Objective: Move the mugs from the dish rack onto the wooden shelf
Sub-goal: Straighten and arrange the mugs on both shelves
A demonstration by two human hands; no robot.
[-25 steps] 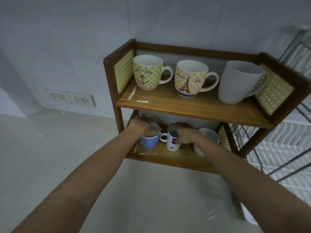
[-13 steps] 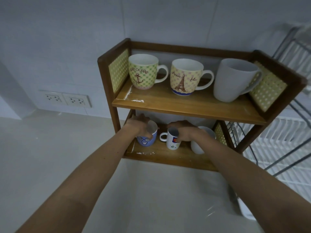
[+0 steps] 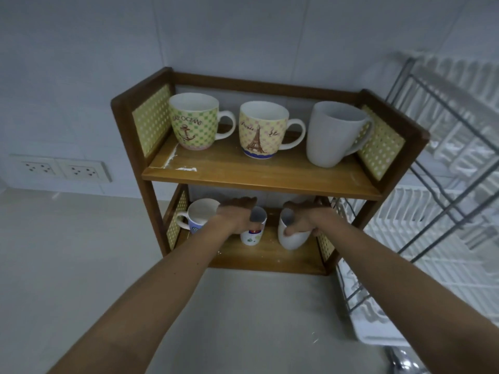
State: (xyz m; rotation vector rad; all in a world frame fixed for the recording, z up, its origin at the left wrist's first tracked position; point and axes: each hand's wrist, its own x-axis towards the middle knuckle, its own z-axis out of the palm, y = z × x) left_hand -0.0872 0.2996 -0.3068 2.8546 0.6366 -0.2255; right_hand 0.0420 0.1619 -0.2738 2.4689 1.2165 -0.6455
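Observation:
The wooden shelf [image 3: 259,176] has two levels. On top stand a green anchor mug [image 3: 195,121], a yellow Eiffel Tower mug [image 3: 261,130] and a plain white mug [image 3: 332,133]. On the lower level a blue mug [image 3: 198,215] stands free at the left. My left hand [image 3: 234,215] grips a small white mug [image 3: 253,230] in the middle. My right hand [image 3: 306,218] holds a white mug [image 3: 291,234] at the right, tilted, with my thumb on its front.
A wire dish rack [image 3: 442,163] with white slats stands to the right of the shelf, its tray [image 3: 378,330] reaching the counter's near edge. Two wall sockets [image 3: 59,171] sit at the left. Pale countertop [image 3: 81,265] lies in front and to the left.
My left hand left the blue mug and took the small white mug. My right hand shifted from the small mug to the white mug on the right and tilted it.

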